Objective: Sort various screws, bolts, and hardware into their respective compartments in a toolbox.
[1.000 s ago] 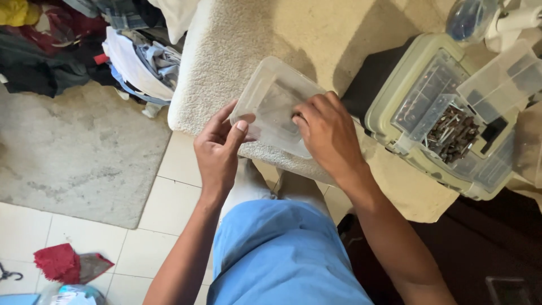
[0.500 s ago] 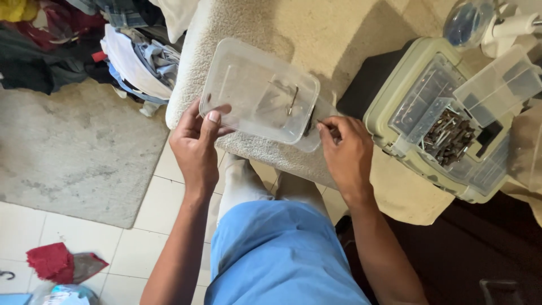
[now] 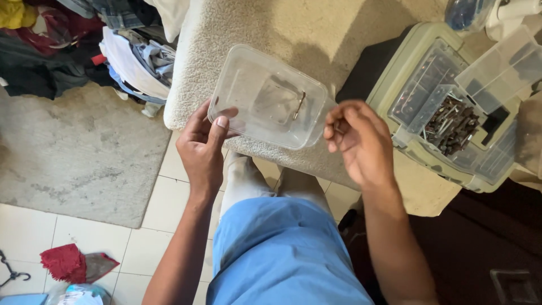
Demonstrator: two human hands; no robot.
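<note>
- My left hand [image 3: 203, 144] grips a clear plastic container [image 3: 268, 97] by its near-left corner, thumb pressed on the rim, holding it tilted above the edge of a beige fuzzy cushion [image 3: 265, 34].
- A few thin metal nails [image 3: 299, 104] lie inside the container, near its right end.
- My right hand [image 3: 358, 138] hangs just beside the container's right end, fingers curled together in a pinch; something small and dark sits between the fingertips, but I cannot tell what it is.
- To the right, an open pale green organiser box [image 3: 451, 107] rests on the cushion, its clear lid flipped up; one compartment holds a heap of dark nails [image 3: 451, 125].
- My legs in blue trousers [image 3: 282, 254] fill the bottom centre, over a tiled floor [image 3: 169, 209].
- A grey rug [image 3: 73, 152] lies to the left, with a pile of clothes [image 3: 113, 45] behind it.
- A red cloth [image 3: 65, 262] sits on the floor at the lower left.
</note>
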